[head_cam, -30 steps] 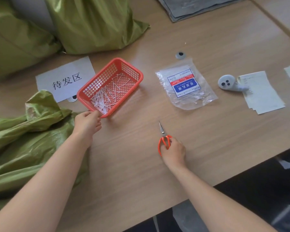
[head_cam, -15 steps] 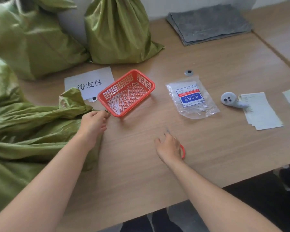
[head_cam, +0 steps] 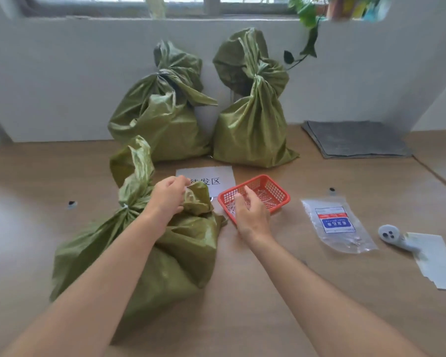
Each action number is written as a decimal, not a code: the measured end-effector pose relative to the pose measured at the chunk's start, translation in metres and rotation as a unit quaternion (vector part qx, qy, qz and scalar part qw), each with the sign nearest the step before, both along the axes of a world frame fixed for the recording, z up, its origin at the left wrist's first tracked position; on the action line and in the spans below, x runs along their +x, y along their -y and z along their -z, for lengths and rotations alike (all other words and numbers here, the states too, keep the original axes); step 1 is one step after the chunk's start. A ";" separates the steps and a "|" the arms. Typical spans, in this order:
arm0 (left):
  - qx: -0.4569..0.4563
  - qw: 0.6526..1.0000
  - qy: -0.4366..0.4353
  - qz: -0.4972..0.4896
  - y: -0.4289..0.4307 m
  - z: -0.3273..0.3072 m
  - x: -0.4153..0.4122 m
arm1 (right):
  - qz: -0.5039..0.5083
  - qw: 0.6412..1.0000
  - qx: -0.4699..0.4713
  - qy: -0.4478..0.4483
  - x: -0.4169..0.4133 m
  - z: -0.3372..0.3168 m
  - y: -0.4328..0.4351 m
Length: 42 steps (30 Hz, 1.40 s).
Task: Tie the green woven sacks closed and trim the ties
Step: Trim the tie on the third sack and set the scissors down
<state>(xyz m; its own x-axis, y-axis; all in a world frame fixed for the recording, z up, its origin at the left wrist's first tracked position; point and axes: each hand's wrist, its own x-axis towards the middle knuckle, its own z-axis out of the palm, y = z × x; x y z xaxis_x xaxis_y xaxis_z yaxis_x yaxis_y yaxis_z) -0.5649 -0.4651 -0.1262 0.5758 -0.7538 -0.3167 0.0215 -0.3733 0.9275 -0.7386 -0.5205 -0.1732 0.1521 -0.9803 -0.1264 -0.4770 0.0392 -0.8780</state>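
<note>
Sacks of green woven cloth are spread over the table (head_cam: 307,305). The near sack (head_cam: 144,266) is laid on its side at the front left. Its neck is cinched by a white tie (head_cam: 125,206), and the bunched top stands up above the tie. The left hand (head_cam: 169,195) is laid on the sack's upper fold, fingers curled round the cloth, just in front of a paper sign (head_cam: 216,177). The right hand (head_cam: 251,213) is held over the near corner of the red basket (head_cam: 273,190), which is set just right of the sack and holds loose white ties (head_cam: 231,209). Its fingers are loosely bent, and whether a tie is pinched cannot be told. Two more sacks, the left rear sack (head_cam: 160,130) and the right rear sack (head_cam: 251,130), are stood upright against the wall with their necks gathered. A clear packet (head_cam: 337,225) with a blue and red label is laid right of the basket. Beyond it, a grey round object (head_cam: 389,234) is seen touching a stack of paper sheets (head_cam: 435,264). A folded grey cloth (head_cam: 355,140) is placed at the far right.
</note>
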 end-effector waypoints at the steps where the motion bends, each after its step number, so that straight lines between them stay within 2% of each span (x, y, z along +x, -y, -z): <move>1: -0.011 1.000 0.012 0.006 -0.008 -0.007 0.013 | 0.001 1.000 -0.004 0.003 0.014 -0.008 -0.006; 7: -0.065 0.996 0.058 0.008 -0.054 -0.037 0.087 | -0.049 0.999 -0.016 0.009 0.096 -0.038 -0.041; 10: -0.055 0.994 0.092 -0.003 -0.068 -0.038 0.118 | -0.109 0.994 0.010 -0.019 0.129 -0.043 -0.054; 12: -0.003 0.992 0.128 0.004 -0.073 -0.031 0.131 | -0.149 0.987 0.035 -0.046 0.138 -0.045 -0.059; 14: 0.099 0.981 0.159 0.043 -0.078 -0.026 0.141 | -0.196 0.975 0.084 -0.059 0.148 -0.044 -0.061; 17: 0.239 0.949 0.136 0.155 -0.085 -0.019 0.145 | -0.261 0.954 0.132 -0.072 0.160 -0.036 -0.064; 19: 0.284 0.923 0.135 0.220 -0.086 -0.016 0.146 | -0.300 0.938 0.157 -0.073 0.166 -0.036 -0.064; 21: 0.300 0.910 0.146 0.246 -0.086 -0.013 0.150 | -0.326 0.928 0.172 -0.050 0.169 -0.039 -0.064; 26: 0.238 0.942 0.123 0.203 -0.084 -0.022 0.162 | -0.363 0.924 0.117 -0.010 0.182 -0.040 -0.066; 30: 0.192 0.959 0.135 0.159 -0.091 -0.033 0.188 | -0.356 0.930 0.086 0.031 0.215 -0.040 -0.066; 33: 0.138 0.974 0.112 0.140 -0.100 -0.045 0.213 | -0.356 0.932 0.043 0.051 0.248 -0.044 -0.067; 36: 0.091 0.982 0.103 0.129 -0.108 -0.058 0.239 | -0.347 0.937 -0.011 0.050 0.282 -0.053 -0.068; 42: 0.005 0.985 0.147 0.095 -0.103 -0.083 0.310 | -0.307 0.943 -0.105 0.075 0.360 -0.080 -0.069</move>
